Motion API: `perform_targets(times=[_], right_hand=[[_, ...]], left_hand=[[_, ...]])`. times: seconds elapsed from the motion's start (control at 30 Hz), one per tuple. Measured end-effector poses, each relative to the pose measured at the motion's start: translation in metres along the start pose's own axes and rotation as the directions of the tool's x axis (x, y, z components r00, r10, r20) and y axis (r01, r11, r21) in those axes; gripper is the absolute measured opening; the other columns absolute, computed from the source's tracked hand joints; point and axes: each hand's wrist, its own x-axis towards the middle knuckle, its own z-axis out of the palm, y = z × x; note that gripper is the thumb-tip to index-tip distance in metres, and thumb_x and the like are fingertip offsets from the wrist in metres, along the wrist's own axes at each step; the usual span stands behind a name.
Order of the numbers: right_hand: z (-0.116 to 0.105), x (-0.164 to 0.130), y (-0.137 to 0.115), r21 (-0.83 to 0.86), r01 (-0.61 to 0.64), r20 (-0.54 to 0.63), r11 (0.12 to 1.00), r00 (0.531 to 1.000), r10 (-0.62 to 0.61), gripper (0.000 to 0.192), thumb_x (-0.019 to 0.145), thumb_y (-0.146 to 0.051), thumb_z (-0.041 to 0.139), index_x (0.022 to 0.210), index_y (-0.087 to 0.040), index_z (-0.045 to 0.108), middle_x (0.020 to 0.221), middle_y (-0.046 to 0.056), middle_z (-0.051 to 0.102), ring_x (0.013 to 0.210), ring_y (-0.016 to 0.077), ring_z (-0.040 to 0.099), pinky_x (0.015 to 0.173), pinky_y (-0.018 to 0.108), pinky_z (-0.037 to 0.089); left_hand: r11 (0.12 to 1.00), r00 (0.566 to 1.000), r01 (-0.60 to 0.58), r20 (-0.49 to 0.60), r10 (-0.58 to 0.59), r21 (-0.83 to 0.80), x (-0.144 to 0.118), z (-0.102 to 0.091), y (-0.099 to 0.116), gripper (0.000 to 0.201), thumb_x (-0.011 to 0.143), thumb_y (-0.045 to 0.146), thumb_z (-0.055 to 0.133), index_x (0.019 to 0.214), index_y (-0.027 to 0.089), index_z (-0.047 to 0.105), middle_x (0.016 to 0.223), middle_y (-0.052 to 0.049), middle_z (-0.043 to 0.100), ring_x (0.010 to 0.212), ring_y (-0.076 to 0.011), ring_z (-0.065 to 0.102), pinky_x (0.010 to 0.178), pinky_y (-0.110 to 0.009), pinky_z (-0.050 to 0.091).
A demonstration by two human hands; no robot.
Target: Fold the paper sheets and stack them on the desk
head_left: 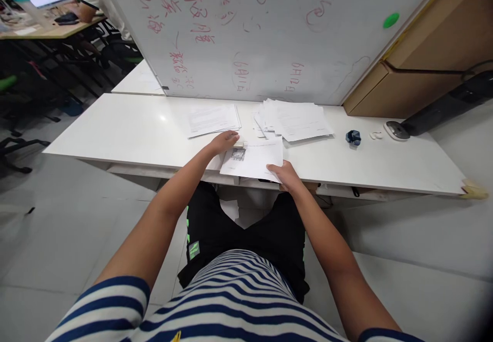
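Observation:
A printed sheet of paper (262,157) with a dark picture near its left side lies partly over the front edge of the white desk. My right hand (288,175) grips its lower right corner, thumb on top. At the sheet's upper left is my left hand (224,141), its fingers bent together around a small pale item that I cannot make out. Just beyond my left hand rests a stack of printed papers (213,119). A larger, uneven pile of papers (302,120) lies farther right, behind the sheet.
A whiteboard (250,34) with red writing stands along the desk's back edge. On the right are a dark blue small object (353,137), white earphones (375,135), a black cylindrical device (435,108) and cardboard boxes (416,88). Another person (102,3) sits at a far-left table.

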Motion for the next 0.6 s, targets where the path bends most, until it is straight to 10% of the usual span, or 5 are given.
perform_targets(times=[0.6], right_hand=[[-0.016, -0.006, -0.012, -0.040, -0.037, -0.050, 0.999, 0.998, 0.035, 0.036, 0.064, -0.026, 0.073, 0.097, -0.014, 0.067, 0.094, 0.010, 0.074, 0.078, 0.0223, 0.069, 0.066, 0.032, 0.057]], left_hand=[[0.975, 0.996, -0.056, -0.058, 0.071, 0.217, 0.004, 0.009, 0.003, 0.058, 0.097, 0.057, 0.021, 0.118, 0.021, 0.061, 0.127, -0.009, 0.064, 0.118, -0.0291, 0.056, 0.097, -0.039, 0.044]])
